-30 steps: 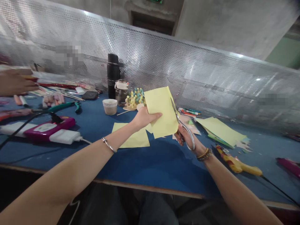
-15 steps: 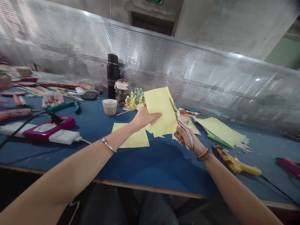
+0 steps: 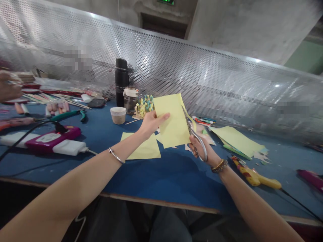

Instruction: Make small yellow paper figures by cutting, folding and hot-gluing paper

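Note:
A sheet of yellow paper is raised above the table, pinched at its left edge by my left hand, thumb on the near face. My right hand grips metal scissors by the handles. Their blades point up along the paper's right side, where a narrow strip curls away from the sheet. My right fingers are partly hidden behind the handles. Another yellow sheet lies flat on the table below my left forearm.
A glue gun and stacked yellow paper lie at right. Behind stand a black flask, a jar and a small cup. A power strip and pliers are at left. Another person's hand shows far left.
The scissors have moved slightly further along the paper's right side, and the cut strip now curls outward. The sheet and my left hand shifted a little left. The other person's hand came further into view.

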`<state>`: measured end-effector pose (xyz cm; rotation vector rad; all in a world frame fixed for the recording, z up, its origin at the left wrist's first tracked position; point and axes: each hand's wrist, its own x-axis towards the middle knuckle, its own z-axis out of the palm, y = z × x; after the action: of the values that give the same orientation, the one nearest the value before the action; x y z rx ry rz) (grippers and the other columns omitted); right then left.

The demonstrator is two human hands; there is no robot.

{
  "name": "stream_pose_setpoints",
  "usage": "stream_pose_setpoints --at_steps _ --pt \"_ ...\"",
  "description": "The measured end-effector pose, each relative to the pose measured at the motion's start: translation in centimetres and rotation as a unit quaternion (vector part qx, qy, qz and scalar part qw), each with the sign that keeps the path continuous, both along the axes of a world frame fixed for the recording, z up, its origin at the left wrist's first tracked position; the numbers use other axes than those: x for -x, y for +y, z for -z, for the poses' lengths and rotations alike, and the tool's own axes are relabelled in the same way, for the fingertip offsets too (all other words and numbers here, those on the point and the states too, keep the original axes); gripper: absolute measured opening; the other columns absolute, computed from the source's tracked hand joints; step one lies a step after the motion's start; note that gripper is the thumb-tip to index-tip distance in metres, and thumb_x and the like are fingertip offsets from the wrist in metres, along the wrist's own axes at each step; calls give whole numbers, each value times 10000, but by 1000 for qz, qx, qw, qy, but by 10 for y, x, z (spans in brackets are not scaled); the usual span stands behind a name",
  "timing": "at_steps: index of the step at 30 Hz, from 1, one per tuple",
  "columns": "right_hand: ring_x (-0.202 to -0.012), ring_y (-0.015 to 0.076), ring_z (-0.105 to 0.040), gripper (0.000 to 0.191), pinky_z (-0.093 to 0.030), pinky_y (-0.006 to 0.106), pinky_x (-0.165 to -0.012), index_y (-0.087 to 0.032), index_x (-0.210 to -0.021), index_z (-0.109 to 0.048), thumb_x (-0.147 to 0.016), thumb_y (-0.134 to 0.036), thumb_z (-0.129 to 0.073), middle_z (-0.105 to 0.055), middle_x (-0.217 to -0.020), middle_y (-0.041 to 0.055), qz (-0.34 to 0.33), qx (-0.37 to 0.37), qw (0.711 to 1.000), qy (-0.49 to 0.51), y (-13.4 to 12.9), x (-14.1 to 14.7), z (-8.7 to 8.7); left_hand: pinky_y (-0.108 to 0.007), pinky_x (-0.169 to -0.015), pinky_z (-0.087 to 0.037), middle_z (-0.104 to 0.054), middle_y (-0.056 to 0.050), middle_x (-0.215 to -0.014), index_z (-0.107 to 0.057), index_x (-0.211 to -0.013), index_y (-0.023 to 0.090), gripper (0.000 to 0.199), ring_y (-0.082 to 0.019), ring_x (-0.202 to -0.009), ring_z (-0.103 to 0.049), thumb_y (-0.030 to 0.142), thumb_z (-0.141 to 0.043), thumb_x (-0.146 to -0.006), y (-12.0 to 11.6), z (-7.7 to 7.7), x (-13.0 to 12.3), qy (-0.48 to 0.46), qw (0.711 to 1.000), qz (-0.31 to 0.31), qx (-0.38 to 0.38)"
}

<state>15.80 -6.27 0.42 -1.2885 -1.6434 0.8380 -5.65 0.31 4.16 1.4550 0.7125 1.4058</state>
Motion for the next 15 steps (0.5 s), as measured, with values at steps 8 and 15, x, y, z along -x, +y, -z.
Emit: stream_pose_setpoints --at_steps 8,15 --pt "-367 64 -403 475 -356 191 -345 -196 -704 -435 -827 -653 -396 -425 -495 -53 -7 -19 1000 -3 -2 0 0 -316 -679 -560 -711 -112 -982 -683 -877 112 304 -231 -826 -677 314 -722 -653 -2 -1 -3 12 1000 -19 7" --pt "-369 107 -428 536 -392 252 -360 -208 -653 -463 -801 -711 -354 -446 -465 -26 -4 -27 1000 1 -2 2 -4 -348 -704 -567 -707 -132 -987 -679 -928 104 356 -247 -830 -677 321 -728 -651 -3 4 -6 34 999 41 7"
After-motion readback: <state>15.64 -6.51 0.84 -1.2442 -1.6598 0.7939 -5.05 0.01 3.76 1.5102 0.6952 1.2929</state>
